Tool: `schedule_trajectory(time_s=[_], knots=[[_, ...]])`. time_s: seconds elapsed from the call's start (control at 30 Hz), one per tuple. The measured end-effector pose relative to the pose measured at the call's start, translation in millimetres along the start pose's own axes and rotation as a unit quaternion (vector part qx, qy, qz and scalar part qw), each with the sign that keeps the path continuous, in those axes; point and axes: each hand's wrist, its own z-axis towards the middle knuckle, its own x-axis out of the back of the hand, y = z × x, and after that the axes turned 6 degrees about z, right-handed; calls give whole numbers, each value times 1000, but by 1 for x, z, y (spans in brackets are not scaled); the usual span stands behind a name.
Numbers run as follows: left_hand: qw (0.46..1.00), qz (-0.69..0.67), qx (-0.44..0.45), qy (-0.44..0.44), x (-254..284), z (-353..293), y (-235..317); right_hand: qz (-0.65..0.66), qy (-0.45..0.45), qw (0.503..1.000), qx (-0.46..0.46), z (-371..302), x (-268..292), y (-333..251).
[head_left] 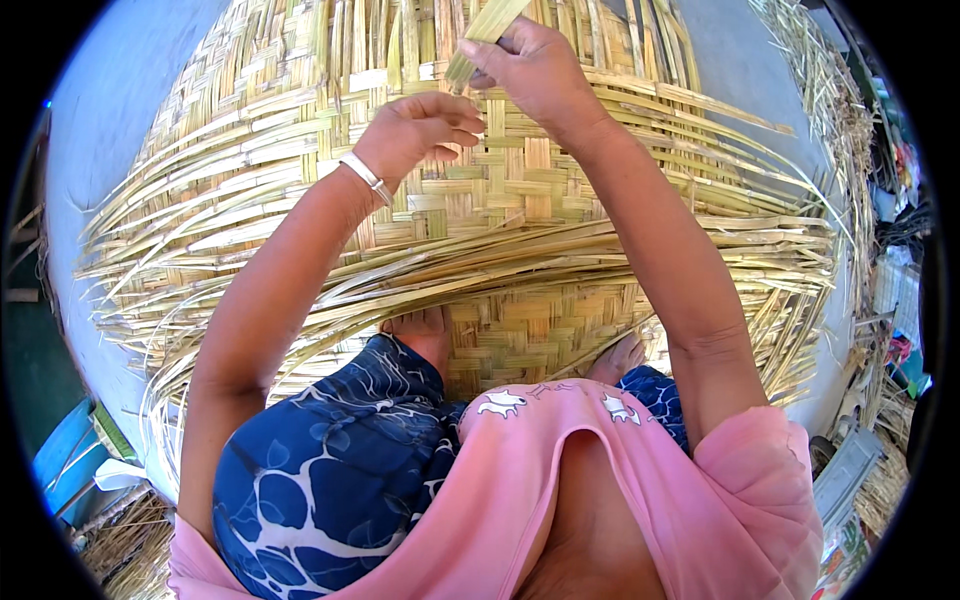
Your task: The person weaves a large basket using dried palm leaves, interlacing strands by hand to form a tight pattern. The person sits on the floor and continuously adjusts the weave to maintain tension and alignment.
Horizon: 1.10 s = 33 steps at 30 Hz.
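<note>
A woven mat (520,175) of split reed or bamboo strips spreads out in front of me, its loose strip ends fanning out at the sides and far edge. Near its far part, my right hand (530,75) pinches a pale green flat strip (488,35) between thumb and fingers, raised above the weave. My left hand (420,125), with a white bangle (366,178) at the wrist, hovers just left of and below it. Its fingers are loosely bent and apart, and nothing shows in them.
A bundle of long loose strips (470,270) lies across the mat close to my feet, which rest on the woven part (540,330). Heaped dry stalks (835,120) line the right side. A blue container (68,455) stands at the lower left, on the grey floor's (85,200) far side.
</note>
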Motion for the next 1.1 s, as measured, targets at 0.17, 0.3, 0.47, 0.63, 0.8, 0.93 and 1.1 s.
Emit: schedule_trajectory(time_s=[0.17,0.3,0.47,0.63,0.8,0.93,1.1], knots=[[998,-54,22,8,-3,-5,12,44,13,999,1,1,-3,32],[998,-43,32,43,-7,-2,4,41,1,999,-8,-3,-5,28],[995,-39,49,72,-14,-1,3,-29,12,999,-6,-9,-8,32],[980,87,28,179,-17,12,-8,-81,47,995,30,-20,-19,20],[937,163,-22,307,-17,37,-19,-14,108,992,65,-17,-29,21],[964,-19,20,263,-29,33,10,123,136,983,27,-8,-24,30],[964,-178,53,191,-28,30,20,272,130,953,-16,-10,-17,25]])
